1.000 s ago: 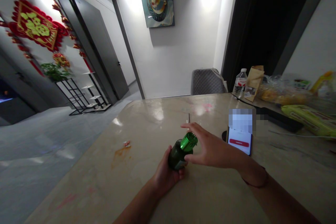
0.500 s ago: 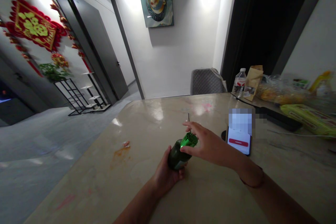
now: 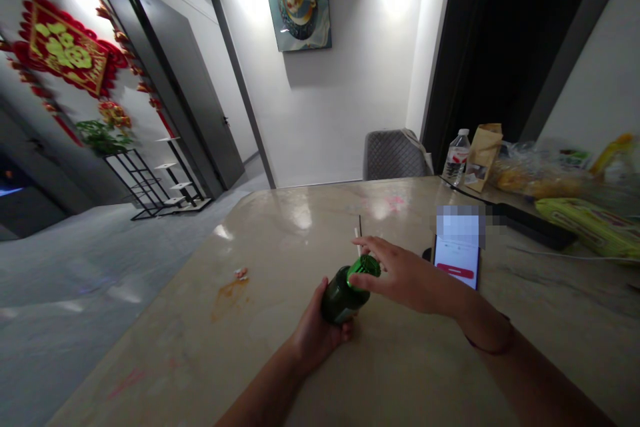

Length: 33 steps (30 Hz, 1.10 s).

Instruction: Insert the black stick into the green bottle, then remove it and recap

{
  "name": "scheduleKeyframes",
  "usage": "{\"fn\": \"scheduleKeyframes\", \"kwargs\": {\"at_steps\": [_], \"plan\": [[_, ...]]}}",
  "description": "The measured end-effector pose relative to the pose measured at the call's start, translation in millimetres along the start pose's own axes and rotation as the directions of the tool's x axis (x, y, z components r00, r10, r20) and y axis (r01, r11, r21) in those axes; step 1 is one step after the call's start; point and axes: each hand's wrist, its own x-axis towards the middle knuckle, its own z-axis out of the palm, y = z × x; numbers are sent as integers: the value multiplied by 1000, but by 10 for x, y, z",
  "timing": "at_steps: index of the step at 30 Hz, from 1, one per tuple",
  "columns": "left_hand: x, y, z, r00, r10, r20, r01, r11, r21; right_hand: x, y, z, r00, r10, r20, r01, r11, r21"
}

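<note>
A small dark green bottle (image 3: pixel 340 295) with a bright green cap (image 3: pixel 364 265) stands tilted on the beige marble table (image 3: pixel 260 340). My left hand (image 3: pixel 314 335) is wrapped round the bottle's lower body. My right hand (image 3: pixel 400 272) rests its fingertips on the cap, thumb and fingers curled round it. A thin white stick and a dark line (image 3: pixel 359 235) lie on the table just beyond the cap.
A phone (image 3: pixel 459 255) with a lit screen stands to the right of my right hand. Further right lie a black tray, plastic bags of food (image 3: pixel 540 177), a paper bag (image 3: pixel 484 150) and a water bottle (image 3: pixel 456 159). A grey chair (image 3: pixel 394 155) stands at the far edge. An orange stain (image 3: pixel 229 290) marks the table on the left.
The bottle has tipped a little so that the cap's top faces me more. My right hand's fingers have shifted round the cap. My left hand has kept its grip.
</note>
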Motion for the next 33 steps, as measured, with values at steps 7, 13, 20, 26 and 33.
{"fn": "scheduleKeyframes", "kwargs": {"at_steps": [7, 13, 20, 26, 33], "plan": [[8, -5, -25, 1000, -16, -9, 16, 1000, -3, 3, -132, 27, 997, 65, -38, -70, 983, -169], [-1, 5, -15, 1000, -16, -12, 16, 1000, -7, -50, -85, -37, 994, -105, 7, 105, 991, -87], [21, -11, -34, 1000, -15, -10, 15, 1000, 6, -21, -120, -35, 999, 45, -19, -47, 987, -156], [17, -8, -39, 1000, 4, 22, -4, 1000, -4, -53, -83, -62, 999, -50, 0, 50, 994, -100], [25, -11, -40, 1000, 9, 23, -9, 1000, 0, -42, -84, -74, 1000, -20, -22, 18, 997, -77]]}}
